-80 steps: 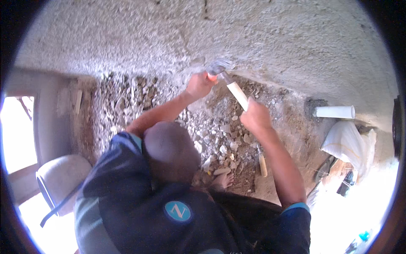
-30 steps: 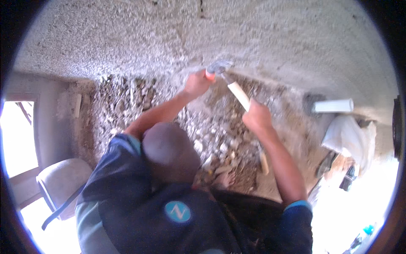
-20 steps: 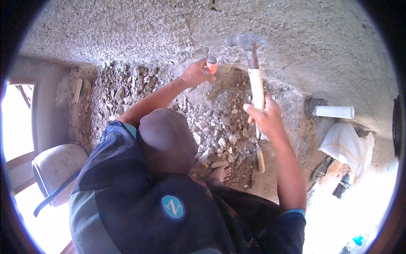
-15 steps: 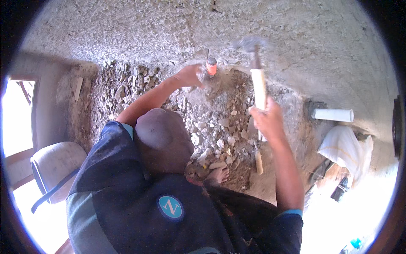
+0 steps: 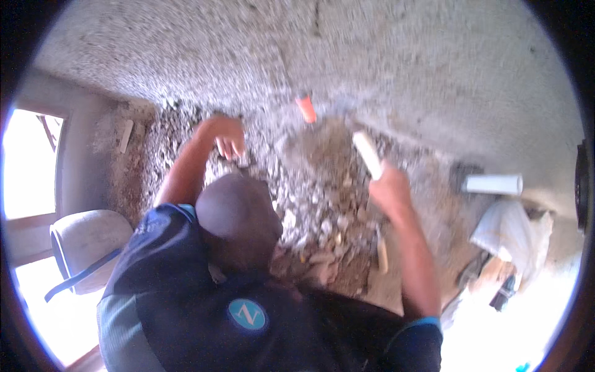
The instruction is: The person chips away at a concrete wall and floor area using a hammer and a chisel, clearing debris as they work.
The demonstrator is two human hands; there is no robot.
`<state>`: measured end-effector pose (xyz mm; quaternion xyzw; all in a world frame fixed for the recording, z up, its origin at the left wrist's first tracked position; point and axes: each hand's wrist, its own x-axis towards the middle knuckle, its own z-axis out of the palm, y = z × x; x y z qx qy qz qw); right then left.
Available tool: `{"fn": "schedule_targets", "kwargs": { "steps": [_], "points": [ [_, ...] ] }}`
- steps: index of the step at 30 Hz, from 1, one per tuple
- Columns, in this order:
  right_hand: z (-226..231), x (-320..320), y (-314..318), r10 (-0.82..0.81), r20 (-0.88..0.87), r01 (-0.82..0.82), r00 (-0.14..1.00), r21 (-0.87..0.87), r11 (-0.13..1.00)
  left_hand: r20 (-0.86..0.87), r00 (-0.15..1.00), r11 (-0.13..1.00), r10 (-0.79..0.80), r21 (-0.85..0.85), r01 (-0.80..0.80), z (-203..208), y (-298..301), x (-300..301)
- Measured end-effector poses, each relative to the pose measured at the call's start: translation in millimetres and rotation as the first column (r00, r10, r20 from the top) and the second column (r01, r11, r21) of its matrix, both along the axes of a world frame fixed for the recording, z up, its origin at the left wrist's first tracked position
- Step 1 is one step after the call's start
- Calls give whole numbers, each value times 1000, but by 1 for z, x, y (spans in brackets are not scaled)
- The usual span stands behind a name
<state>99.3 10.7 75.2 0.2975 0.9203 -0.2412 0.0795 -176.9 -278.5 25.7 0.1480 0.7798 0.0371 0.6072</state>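
Note:
My right hand [image 5: 392, 188] grips a hammer by its pale handle [image 5: 368, 155]. The hammer's head is smeared by motion near the foot of the rough grey wall [image 5: 396, 68]. An orange-sleeved tool, apparently a chisel [image 5: 306, 108], stands tilted at the base of that wall with neither hand on it; its lower end cannot be made out. To its left, my left hand [image 5: 226, 136] hangs over broken rubble [image 5: 316, 217], fingers pointing down and somewhat apart, with nothing seen in them. A tool with a wooden handle [image 5: 382, 253] lies on the ground below my right hand.
A white pipe [image 5: 493, 184] juts out at the right, above a white sack [image 5: 511, 229]. At the left, a grey drum-like container [image 5: 93, 245] with a dark strap lies by a bright opening [image 5: 31, 164]. A small pale strip [image 5: 126, 136] leans in the far left corner.
My left hand has left the orange-sleeved chisel and moved left and nearer. The chisel leans more. My right hand has come slightly nearer, with the hammer tilted further left and its head lower.

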Motion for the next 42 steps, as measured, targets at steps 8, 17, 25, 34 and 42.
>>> {"fn": "schedule_targets", "kwargs": {
  "steps": [8, 17, 25, 34, 42],
  "points": [
    [154, 11, 2, -109, -609, 58, 786, -103, 993, -121, 857, 642, 502, 716, -274, -83, 44, 22],
    [48, 66, 5, -262, -223, 178, 939, -339, 924, -578, 739, 725, 347, 665, 180, -63, 130, 68],
    [84, 17, -23, -52, -499, -11, 865, -123, 992, -610, 707, 700, 359, 676, 228, -85, 122, 81],
    [-6, 3, -21, -64, 214, 71, 975, -21, 997, -649, 670, 698, 361, 664, 268, -79, 136, 87],
    [93, -5, -37, -258, -649, 118, 716, -253, 960, -650, 667, 722, 365, 650, 238, -86, 119, 72]
  ]
}}
